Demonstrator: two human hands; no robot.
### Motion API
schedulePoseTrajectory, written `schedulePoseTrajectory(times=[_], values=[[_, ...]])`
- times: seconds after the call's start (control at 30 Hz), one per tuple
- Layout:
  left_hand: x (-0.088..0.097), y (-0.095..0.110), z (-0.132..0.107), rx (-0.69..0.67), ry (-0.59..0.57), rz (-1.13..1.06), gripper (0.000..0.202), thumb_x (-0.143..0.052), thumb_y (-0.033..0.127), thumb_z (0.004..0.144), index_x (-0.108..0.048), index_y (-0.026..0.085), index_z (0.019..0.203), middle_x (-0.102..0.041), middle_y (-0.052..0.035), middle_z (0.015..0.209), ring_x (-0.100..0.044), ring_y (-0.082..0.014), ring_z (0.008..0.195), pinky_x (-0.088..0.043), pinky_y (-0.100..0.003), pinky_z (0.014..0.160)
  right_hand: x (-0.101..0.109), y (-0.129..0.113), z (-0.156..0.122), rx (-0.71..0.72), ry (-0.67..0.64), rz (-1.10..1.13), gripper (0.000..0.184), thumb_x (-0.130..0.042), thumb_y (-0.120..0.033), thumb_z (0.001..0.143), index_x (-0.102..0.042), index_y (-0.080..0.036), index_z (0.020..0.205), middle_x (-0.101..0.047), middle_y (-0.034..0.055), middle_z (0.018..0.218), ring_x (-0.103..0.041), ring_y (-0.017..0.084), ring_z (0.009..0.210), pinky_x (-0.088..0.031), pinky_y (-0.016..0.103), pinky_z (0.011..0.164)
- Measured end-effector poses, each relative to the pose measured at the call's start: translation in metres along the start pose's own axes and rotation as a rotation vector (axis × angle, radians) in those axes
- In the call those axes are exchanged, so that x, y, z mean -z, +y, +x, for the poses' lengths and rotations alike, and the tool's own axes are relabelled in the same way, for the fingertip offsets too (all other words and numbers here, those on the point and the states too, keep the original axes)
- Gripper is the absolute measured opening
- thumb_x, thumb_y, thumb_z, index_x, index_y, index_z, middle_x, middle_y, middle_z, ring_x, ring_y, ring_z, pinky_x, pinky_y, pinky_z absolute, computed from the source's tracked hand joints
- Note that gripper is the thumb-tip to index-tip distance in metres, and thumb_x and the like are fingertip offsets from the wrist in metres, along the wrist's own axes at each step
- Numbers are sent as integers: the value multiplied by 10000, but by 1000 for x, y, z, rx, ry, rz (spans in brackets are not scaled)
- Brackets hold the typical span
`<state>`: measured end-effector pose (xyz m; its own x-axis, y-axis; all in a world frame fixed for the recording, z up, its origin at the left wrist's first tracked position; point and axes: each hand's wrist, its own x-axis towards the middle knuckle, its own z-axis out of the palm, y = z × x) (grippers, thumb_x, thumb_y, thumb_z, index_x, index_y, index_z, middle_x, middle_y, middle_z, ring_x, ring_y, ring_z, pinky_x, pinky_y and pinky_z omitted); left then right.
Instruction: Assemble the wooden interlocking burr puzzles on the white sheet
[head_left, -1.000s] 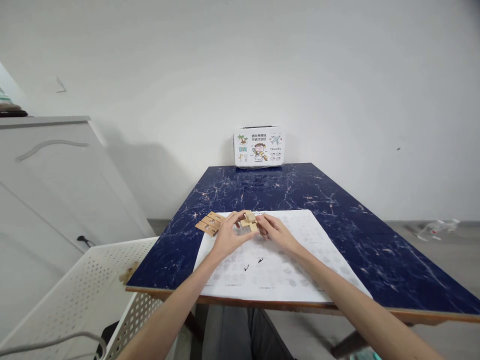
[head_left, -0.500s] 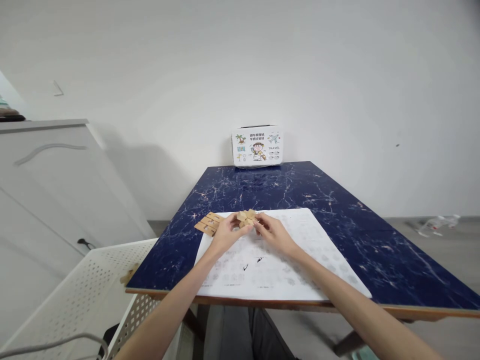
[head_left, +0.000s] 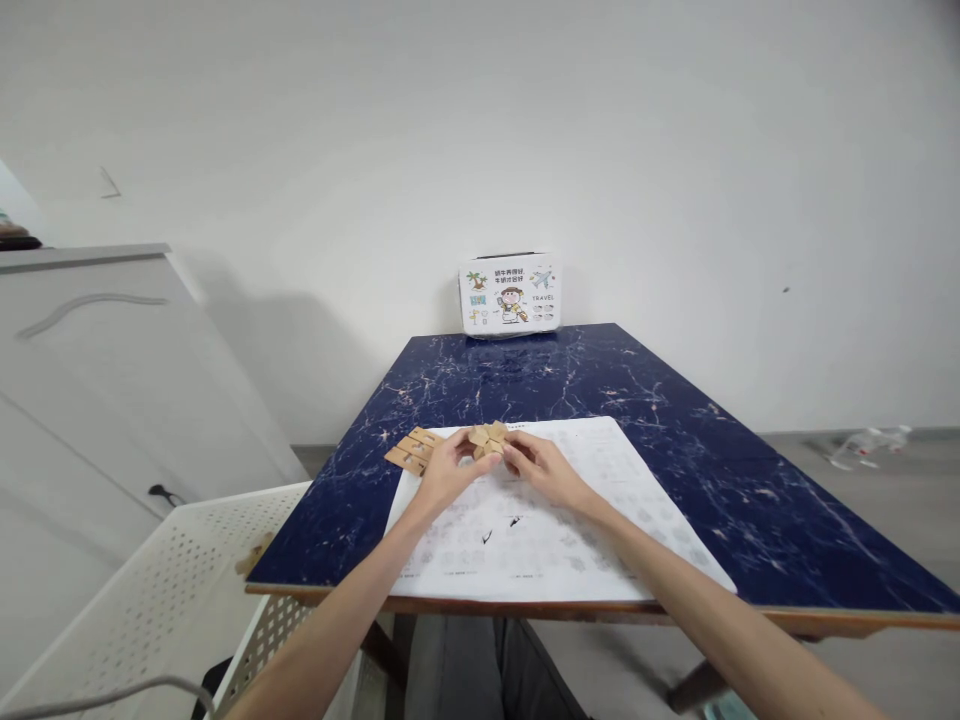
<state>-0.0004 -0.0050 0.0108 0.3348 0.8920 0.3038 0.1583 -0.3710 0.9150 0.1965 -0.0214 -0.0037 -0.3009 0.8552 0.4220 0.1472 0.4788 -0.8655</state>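
Wooden puzzle (head_left: 487,438) gripped by both hands (head_left: 491,462), loose pieces (head_left: 411,452) seemingly beside, printed sheet (head_left: 555,540) beneath

Around the dark marble-look table

A blue veined table (head_left: 675,480) carries a white printed sheet (head_left: 570,540) and, at its far edge against the wall, a white illustrated box (head_left: 511,294). A perforated white basket (head_left: 150,600) stands left, beside a white cabinet (head_left: 90,380).

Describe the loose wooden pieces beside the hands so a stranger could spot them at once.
On the blue marbled table, find the white paper sheet. At its far left corner lie flat wooden pieces, untouched, unlike the wooden cluster gripped by both hands.
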Motion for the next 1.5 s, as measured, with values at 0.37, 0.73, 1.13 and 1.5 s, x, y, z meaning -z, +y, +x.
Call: schedulePoseTrajectory(times=[0.37,0.73,1.13,1.5], values=[[-5,-1,-1,27,83,72,344,-771,414,799,-690,162,1020,-756,-97,989,-703,-242,908,-543,-362,851,-8,7,-5,238,223,-266,179,-508,-322,1018,-644,-217,1068,-678,79,943,-634,211,785,-514,335,752],[-1,-6,1,-30,123,29,408,-811,401,785,-672,172,1092,-738,-89,1052,-698,-231,947,-537,-342,863,-6,4,1,118,135,-104,316,-523,-396,1011,-655,-218,1237,-707,112,1169,-682,215,896,-560,362,814],[-4,1,-1,-45,141,141,459,-810,423,784,-678,188,1156,-737,-84,1054,-683,-213,910,-535,-326,807,-3,18,3,25,223,147,327,-698,-451,903,-680,-217,1130,-740,111,1144,-707,253,1041,-550,416,961],[-3,7,-1,-42,102,163,450,-810,404,778,-673,199,1155,-755,-90,1068,-707,-233,945,-546,-338,819,3,14,4,-59,110,224,421,-714,-509,876,-680,-212,1172,-758,107,1120,-718,247,1009,-553,420,954]])
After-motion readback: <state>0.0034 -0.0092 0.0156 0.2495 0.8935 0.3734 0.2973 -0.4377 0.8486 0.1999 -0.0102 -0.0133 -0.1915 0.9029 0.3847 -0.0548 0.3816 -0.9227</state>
